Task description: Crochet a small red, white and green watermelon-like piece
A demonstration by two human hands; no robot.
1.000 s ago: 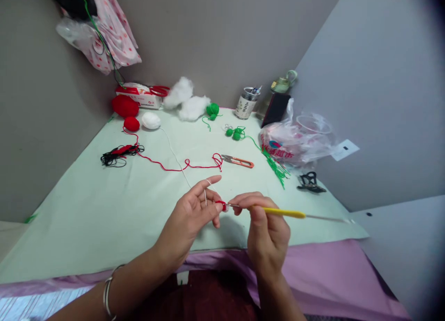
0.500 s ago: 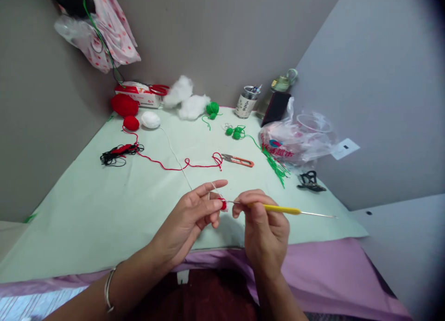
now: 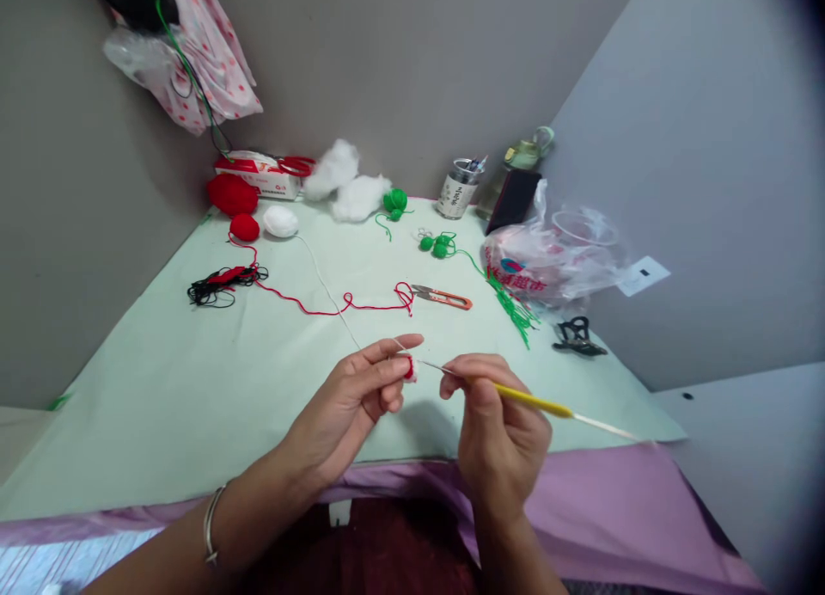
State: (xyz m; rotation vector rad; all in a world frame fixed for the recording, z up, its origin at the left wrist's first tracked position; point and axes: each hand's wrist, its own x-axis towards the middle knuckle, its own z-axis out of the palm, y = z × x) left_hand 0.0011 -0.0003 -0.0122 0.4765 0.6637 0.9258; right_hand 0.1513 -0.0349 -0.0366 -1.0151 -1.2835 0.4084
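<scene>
Between thumb and fingers, my left hand (image 3: 354, 393) pinches a small red and white crochet piece (image 3: 411, 370). White yarn (image 3: 332, 296) runs over that hand's raised index finger and back to a white ball (image 3: 281, 222). My right hand (image 3: 499, 423) grips a crochet hook (image 3: 534, 400) by its yellow handle, like a pen. The hook's thin metal tip points left, close to the crochet piece; whether a loop sits on it is too small to tell. Its other metal end sticks out to the lower right.
Orange thread snips (image 3: 444, 297) lie beyond my hands beside a loose red strand. Red yarn balls (image 3: 232, 195), white stuffing (image 3: 361, 199) and green yarn (image 3: 394, 202) line the back. At right are a plastic bag (image 3: 547, 260), green strands (image 3: 512, 307) and a black clip (image 3: 578, 337).
My right hand has moved slightly right, and the hook has tilted, its rear end lower. The hook's tip has drawn back from the crochet piece, which shows more white now.
</scene>
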